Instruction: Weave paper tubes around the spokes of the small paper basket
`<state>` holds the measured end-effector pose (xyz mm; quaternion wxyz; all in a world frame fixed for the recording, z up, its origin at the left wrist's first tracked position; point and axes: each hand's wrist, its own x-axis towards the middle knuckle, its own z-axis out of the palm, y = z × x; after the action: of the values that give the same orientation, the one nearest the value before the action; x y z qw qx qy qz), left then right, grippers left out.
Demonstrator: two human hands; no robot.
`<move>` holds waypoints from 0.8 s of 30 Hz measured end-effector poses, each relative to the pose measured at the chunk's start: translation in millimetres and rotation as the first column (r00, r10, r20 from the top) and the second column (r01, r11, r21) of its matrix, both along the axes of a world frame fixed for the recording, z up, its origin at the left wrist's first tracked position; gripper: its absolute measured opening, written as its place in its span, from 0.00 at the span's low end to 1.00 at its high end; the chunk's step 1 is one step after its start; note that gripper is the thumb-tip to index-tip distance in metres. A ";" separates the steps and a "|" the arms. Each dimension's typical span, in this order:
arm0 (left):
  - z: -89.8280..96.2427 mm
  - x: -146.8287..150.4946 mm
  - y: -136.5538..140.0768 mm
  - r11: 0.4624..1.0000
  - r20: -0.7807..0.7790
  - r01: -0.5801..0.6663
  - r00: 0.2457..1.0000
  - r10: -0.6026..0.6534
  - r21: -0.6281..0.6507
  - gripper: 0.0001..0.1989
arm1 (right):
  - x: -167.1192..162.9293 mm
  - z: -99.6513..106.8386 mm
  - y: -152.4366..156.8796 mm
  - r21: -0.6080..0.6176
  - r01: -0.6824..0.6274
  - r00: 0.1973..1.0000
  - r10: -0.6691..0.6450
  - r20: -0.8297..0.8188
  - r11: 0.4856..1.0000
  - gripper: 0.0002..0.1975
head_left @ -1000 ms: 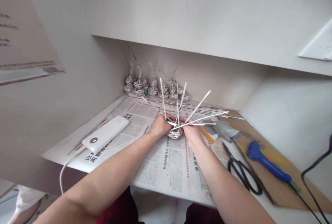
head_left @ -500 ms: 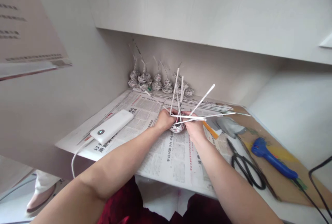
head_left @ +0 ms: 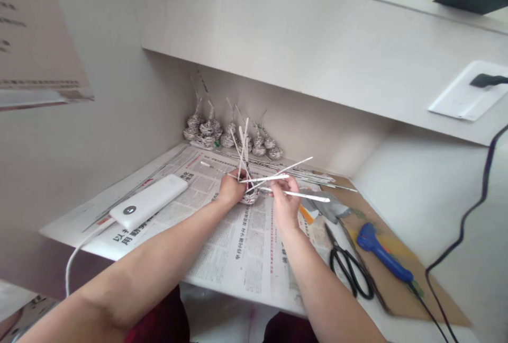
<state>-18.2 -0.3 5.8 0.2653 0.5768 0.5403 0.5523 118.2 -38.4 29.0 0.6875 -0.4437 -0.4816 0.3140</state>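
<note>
A small round piece woven from rolled paper strips sits over the newspaper in front of me, with several white strips sticking up and out of it. My left hand is closed on the left side of this woven piece. To its right, my right hand pinches one white paper strip, which runs from the piece out past my fingers. The fingertips of my left hand are partly hidden behind the strips.
Several finished gourd-shaped woven pieces stand along the back wall. Loose paper strips lie behind my right hand. A white power bank with a cable is at left. Black scissors, a blue glue gun and cardboard lie at right.
My right hand has come away from the woven piece and now pinches a strip to its right, which points lower. My left hand still holds the piece. The view has shifted rightward.
</note>
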 end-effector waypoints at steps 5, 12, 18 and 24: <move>-2.6 -0.2 1.0 0.999 -0.018 0.032 0.999 -0.032 -0.002 0.06 | 7.7 4.2 -7.8 -0.025 -0.001 0.865 0.014 0.501 1.000 0.27; -2.4 -4.5 2.6 1.000 -0.094 -0.014 0.995 0.013 -0.011 0.07 | 11.5 -5.8 -0.2 -0.091 -0.152 0.838 0.177 0.516 0.984 0.13; -0.1 -5.6 1.7 0.998 -0.106 -0.025 0.994 0.019 -0.057 0.07 | 9.8 -5.2 -0.2 -0.175 -0.038 0.862 0.121 0.493 0.984 0.13; 3.3 -6.0 -1.0 0.998 -0.112 -0.011 0.994 0.004 -0.063 0.08 | 6.1 2.7 -11.3 -0.057 -0.104 0.778 0.117 0.617 0.993 0.13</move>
<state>-24.2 -1.3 9.2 0.2506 0.5960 0.5739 0.5027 124.4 -49.8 31.6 0.4673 -0.5000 -0.7024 0.1956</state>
